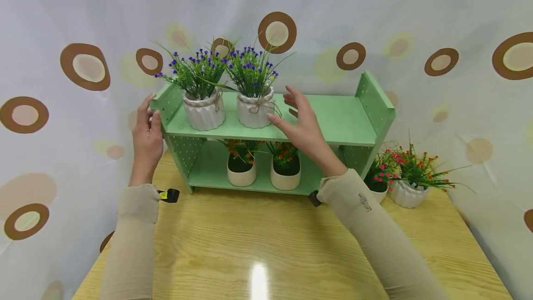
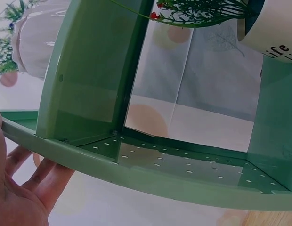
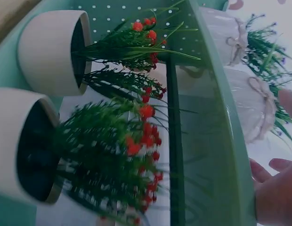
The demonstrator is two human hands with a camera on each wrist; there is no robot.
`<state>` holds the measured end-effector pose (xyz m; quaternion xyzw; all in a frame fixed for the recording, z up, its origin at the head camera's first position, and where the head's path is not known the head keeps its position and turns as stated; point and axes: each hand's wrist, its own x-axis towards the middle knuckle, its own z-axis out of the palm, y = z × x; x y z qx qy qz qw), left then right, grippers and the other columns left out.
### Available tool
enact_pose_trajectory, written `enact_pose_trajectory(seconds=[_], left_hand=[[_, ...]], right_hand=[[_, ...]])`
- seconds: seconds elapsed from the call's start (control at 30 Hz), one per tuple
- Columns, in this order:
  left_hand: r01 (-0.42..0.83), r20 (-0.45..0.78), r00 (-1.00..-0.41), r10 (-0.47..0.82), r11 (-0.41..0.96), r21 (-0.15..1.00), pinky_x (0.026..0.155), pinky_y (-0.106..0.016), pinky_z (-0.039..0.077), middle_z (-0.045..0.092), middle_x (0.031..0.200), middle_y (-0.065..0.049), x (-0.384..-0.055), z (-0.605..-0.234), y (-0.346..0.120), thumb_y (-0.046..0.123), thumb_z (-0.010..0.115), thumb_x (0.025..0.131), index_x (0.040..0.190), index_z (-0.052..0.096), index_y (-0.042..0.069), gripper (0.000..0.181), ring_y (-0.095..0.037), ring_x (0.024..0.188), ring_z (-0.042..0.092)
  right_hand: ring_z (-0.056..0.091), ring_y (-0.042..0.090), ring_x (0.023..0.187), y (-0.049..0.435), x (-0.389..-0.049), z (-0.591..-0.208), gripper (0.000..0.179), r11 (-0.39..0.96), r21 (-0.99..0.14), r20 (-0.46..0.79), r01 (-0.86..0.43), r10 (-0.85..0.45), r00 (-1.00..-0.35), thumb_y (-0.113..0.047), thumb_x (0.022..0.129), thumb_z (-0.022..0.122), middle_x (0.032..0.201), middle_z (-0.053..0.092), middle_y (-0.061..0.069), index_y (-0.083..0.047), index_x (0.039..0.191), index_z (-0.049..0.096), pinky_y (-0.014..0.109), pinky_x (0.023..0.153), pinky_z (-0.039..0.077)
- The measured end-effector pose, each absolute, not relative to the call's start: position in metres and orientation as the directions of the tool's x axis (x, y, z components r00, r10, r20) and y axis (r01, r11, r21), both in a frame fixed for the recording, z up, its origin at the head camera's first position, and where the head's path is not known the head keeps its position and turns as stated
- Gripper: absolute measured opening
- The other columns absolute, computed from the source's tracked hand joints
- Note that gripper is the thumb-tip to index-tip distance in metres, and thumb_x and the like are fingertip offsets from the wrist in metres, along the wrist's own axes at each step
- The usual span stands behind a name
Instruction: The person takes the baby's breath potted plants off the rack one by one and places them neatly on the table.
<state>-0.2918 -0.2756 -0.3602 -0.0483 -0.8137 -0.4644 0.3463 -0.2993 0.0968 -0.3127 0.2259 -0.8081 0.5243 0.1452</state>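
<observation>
A green two-tier shelf (image 1: 329, 114) stands on the table. At its left side panel (image 1: 183, 152) is my left hand (image 1: 147, 145); in the left wrist view its fingers (image 2: 47, 183) lie along the panel's outer face, the thumb by the front edge. My right hand (image 1: 304, 126) is spread over the upper tier, its thumb close beside the white ribbed pot (image 1: 255, 114) of purple flowers; I cannot tell if it touches. Left of that pot sits a matching pot (image 1: 204, 114). The lower tier bears two cream pots (image 1: 241, 175) with orange-red flowers.
Right of the shelf, a pot of pink flowers (image 1: 380, 182) and a white ribbed pot of orange-red flowers (image 1: 410, 193) stand on the wooden table (image 1: 233, 240). A curtain (image 1: 325, 8) with brown circles hangs behind.
</observation>
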Motion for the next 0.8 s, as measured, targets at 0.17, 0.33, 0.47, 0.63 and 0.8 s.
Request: enact_pose_trajectory(seconds=[0.17,0.33,0.47,0.63,0.8], left_hand=[[0.396,0.61,-0.753,-0.246,0.571,0.719,0.08,-0.027,0.039,0.06,0.129,-0.022,-0.292,-0.36,-0.275,0.039,0.037,0.113,0.16,0.036,0.038,0.047,-0.015,0.094,0.05],[0.398,0.613,-0.75,-0.251,0.568,0.72,0.081,-0.026,0.04,0.061,0.131,-0.022,-0.292,-0.361,-0.275,0.038,0.037,0.113,0.16,0.036,0.037,0.047,-0.013,0.096,0.051],[0.393,0.611,-0.751,-0.25,0.575,0.718,0.081,-0.026,0.039,0.06,0.132,-0.021,-0.291,-0.362,-0.276,0.039,0.036,0.113,0.16,0.035,0.037,0.047,-0.013,0.097,0.05],[0.402,0.619,-0.745,-0.249,0.573,0.714,0.082,-0.025,0.039,0.06,0.133,-0.021,-0.292,-0.361,-0.276,0.038,0.037,0.113,0.16,0.036,0.037,0.046,-0.011,0.097,0.05],[0.401,0.612,-0.75,-0.251,0.564,0.722,0.082,-0.024,0.039,0.06,0.133,-0.021,-0.291,-0.362,-0.276,0.038,0.037,0.113,0.16,0.036,0.036,0.047,-0.01,0.098,0.051]], right_hand=[[0.034,0.034,0.153,0.077,-0.316,-0.303,0.089,0.278,-0.875,0.343,-0.397,-0.223,-0.912,-0.037,0.097,0.074,0.164,0.034,0.013,-0.02,0.166,0.02,0.047,0.123,0.032],[0.036,0.031,0.151,0.065,-0.325,-0.3,0.095,0.256,-0.92,0.249,-0.297,-0.207,-0.946,-0.042,0.092,0.078,0.165,0.032,0.009,-0.026,0.166,0.021,0.048,0.114,0.043],[0.044,0.029,0.144,0.059,-0.328,-0.302,0.09,0.273,-0.916,0.245,-0.293,-0.197,-0.949,-0.04,0.09,0.081,0.16,0.039,0.007,-0.022,0.162,0.03,0.047,0.106,0.05],[0.05,0.029,0.138,0.056,-0.327,-0.3,0.082,0.287,-0.906,0.269,-0.31,-0.172,-0.947,-0.037,0.09,0.081,0.154,0.045,0.007,-0.018,0.157,0.038,0.045,0.099,0.054],[0.052,0.028,0.134,0.056,-0.325,-0.299,0.081,0.326,-0.893,0.282,-0.31,-0.131,-0.95,-0.038,0.089,0.083,0.151,0.048,0.007,-0.018,0.156,0.041,0.045,0.098,0.053]])
